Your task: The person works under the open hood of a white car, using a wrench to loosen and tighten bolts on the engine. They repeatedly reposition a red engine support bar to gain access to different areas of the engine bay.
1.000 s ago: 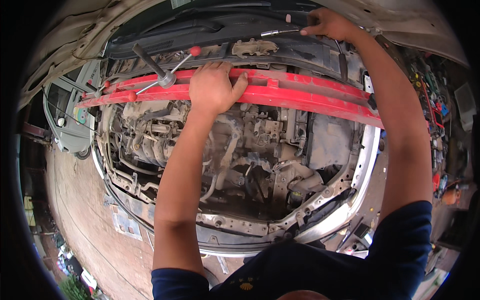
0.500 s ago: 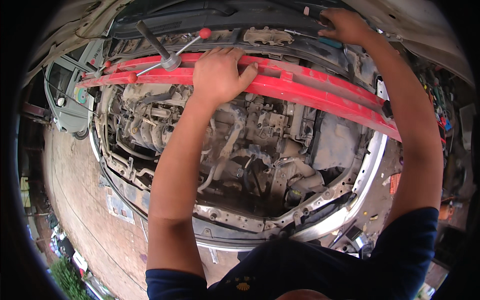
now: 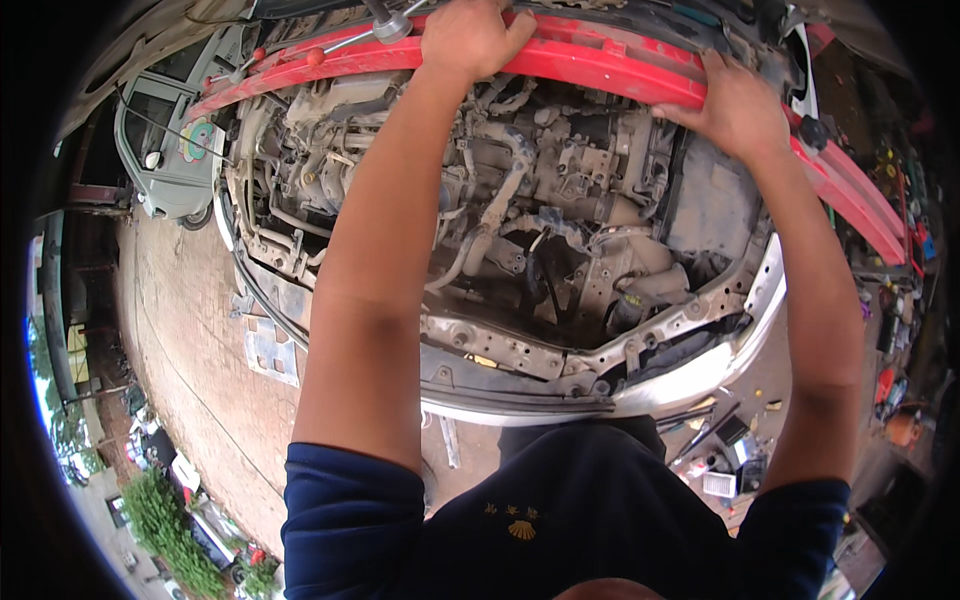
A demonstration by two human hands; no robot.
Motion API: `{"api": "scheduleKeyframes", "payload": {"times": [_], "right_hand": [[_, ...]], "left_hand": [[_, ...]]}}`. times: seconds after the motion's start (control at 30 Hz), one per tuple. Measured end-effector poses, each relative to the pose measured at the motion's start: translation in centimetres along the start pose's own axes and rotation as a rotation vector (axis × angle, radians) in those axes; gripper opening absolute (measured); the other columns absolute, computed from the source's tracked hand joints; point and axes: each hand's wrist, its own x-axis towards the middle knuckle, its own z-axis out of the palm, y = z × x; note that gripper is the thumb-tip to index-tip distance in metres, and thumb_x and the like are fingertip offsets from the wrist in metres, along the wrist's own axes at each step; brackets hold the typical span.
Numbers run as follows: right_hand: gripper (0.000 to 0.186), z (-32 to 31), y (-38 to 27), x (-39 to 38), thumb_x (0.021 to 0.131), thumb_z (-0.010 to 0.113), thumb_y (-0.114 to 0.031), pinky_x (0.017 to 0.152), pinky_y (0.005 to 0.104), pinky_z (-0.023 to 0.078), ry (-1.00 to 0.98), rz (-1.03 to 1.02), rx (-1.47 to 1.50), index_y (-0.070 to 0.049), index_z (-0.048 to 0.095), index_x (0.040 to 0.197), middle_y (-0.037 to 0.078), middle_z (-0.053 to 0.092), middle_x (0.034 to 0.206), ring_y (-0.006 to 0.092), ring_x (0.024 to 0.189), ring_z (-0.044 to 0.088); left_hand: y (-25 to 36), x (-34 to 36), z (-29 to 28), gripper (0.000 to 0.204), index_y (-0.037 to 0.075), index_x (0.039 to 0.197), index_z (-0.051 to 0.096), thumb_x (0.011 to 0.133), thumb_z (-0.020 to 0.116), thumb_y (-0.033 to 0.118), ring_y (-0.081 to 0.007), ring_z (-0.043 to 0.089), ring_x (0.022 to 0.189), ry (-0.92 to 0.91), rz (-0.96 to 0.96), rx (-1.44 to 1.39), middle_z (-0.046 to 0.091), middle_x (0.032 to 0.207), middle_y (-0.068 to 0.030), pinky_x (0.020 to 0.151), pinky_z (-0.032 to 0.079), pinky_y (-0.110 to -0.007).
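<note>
A long red engine support bar (image 3: pixel 580 66) spans the open engine bay (image 3: pixel 500 250) from side to side. My left hand (image 3: pixel 470 42) is wrapped over it left of the middle, thumb apart from the fingers; the fingertips are cut off by the top edge. Farther right, my right hand (image 3: pixel 738 108) grips the same bar, fingers over its top and thumb along the near face. Left of my left hand, a threaded hook rod with a metal hub (image 3: pixel 392 27) and a red-knobbed cross handle (image 3: pixel 317 57) sits on the bar.
Dusty hoses and pipes (image 3: pixel 505 190) fill the bay below the bar. The white front edge (image 3: pixel 690 375) of the car curves close to my body. Tools and parts (image 3: pixel 735 455) lie on the ground at the right. A grey-green car (image 3: pixel 165 150) stands at the left.
My right hand has come nearer, from beside a teal-handled tool at the far side onto the bar. My left hand stays on the bar. The view has shifted, so the bar sits higher.
</note>
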Motion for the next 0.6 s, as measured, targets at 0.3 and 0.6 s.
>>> {"api": "scheduleKeyframes", "payload": {"times": [0.3, 0.6], "right_hand": [[0.090, -2.0, -0.7, -0.4, 0.071, 0.073, -0.075, 0.095, 0.0477, 0.053, -0.020, 0.084, 0.011, 0.002, 0.061, 0.117, 0.024, 0.069, 0.112, 0.0391, 0.108, 0.066], [0.087, -1.0, -0.7, -0.1, 0.073, 0.072, -0.074, 0.094, 0.0479, 0.053, -0.014, 0.030, 0.024, 0.002, 0.063, 0.116, 0.023, 0.070, 0.110, 0.0382, 0.106, 0.068]], "left_hand": [[0.2, 0.5, 0.2, 0.046, 0.001, 0.087, 0.071, 0.089, 0.053, 0.044, -0.0422, 0.069, 0.090, -0.039, -0.036, 0.032, 0.071, 0.090, -0.0252, 0.084, 0.054, -0.052], [0.2, -0.3, -0.2, 0.045, 0.002, 0.093, 0.072, 0.091, 0.050, 0.041, -0.0424, 0.068, 0.095, -0.067, -0.040, 0.058, 0.071, 0.096, -0.0252, 0.086, 0.053, -0.052]]}}
